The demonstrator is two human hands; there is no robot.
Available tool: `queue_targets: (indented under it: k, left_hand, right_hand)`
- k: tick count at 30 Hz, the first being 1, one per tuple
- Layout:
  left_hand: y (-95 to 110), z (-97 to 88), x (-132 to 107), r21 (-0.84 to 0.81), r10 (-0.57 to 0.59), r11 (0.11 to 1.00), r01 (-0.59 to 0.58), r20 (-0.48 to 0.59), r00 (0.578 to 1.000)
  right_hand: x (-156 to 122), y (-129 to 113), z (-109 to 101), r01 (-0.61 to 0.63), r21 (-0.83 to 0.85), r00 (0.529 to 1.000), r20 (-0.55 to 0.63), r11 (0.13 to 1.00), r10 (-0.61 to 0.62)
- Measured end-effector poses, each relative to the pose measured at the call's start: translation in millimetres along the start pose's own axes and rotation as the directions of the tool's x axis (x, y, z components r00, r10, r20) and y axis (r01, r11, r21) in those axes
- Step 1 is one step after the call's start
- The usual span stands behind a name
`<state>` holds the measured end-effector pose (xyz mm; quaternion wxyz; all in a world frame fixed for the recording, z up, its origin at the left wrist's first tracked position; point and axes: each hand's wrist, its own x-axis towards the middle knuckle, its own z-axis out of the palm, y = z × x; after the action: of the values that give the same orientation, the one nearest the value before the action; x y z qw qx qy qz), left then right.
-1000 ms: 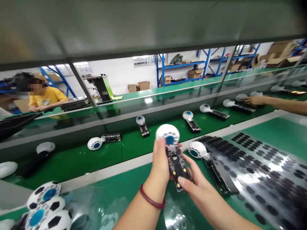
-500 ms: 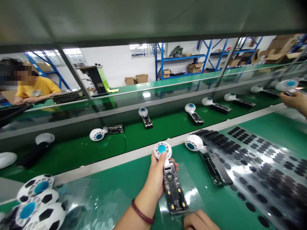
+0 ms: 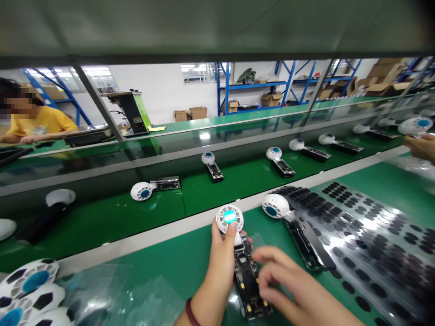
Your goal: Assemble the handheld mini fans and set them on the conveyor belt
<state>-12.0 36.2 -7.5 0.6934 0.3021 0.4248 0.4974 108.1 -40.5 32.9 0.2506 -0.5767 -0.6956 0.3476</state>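
Observation:
My left hand (image 3: 222, 253) is closed around the neck of a fan-like device (image 3: 243, 260), its thumb on the white round head below the shiny blue centre. The device's black body, with small yellow squares, points toward me. At the body's right edge is my right hand (image 3: 288, 278), fingers bent and somewhat apart, with nothing visible in them. I cannot tell whether its fingertips touch the device. To the right, a similar device (image 3: 277, 207) lies beside a sheet of black round stickers (image 3: 350, 235).
Several similar devices lie on the green conveyor belt (image 3: 193, 199) beyond the pale rail (image 3: 152, 233). Football-patterned heads (image 3: 37, 296) are piled at lower left, near clear plastic film (image 3: 91, 290). Another person's hand (image 3: 421, 147) holds a device at far right. A person in yellow (image 3: 44, 120) sits across.
My right hand has moved up from the bottom edge to the device's right side. The held device sits slightly lower, and its blue centre looks brighter. Several belt devices appear slightly farther right.

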Motion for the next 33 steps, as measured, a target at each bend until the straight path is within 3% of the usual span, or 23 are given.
queue_targets:
  k: [4,7,12,21,33]
  left_hand:
    - [-2,-5.5,2,0.079,0.058,0.995,-0.053,-0.057,0.997]
    - [-6,-8.9,6,0.128,0.073,0.990,-0.061,-0.088,0.993]
    - [-8,-11.0,8,0.161,0.048,0.986,-0.033,-0.091,0.995]
    - [1,-7.2,4,0.184,0.006,0.983,0.013,-0.099,0.995]
    - [-5,-10.6,7,0.174,0.022,0.985,-0.005,-0.094,0.995]
  right_hand:
    - [41,-12,-8,-0.066,0.011,0.998,-0.001,0.998,0.066]
    - [51,-23,-11,-0.095,-0.051,0.994,0.047,0.994,0.098]
    - [53,-29,-12,-0.098,-0.165,0.986,0.114,0.981,0.118]
    - [56,-27,-13,-0.093,-0.187,0.980,0.158,0.978,0.123]
    - [54,-17,-2,-0.041,-0.183,0.996,0.074,0.982,0.056]
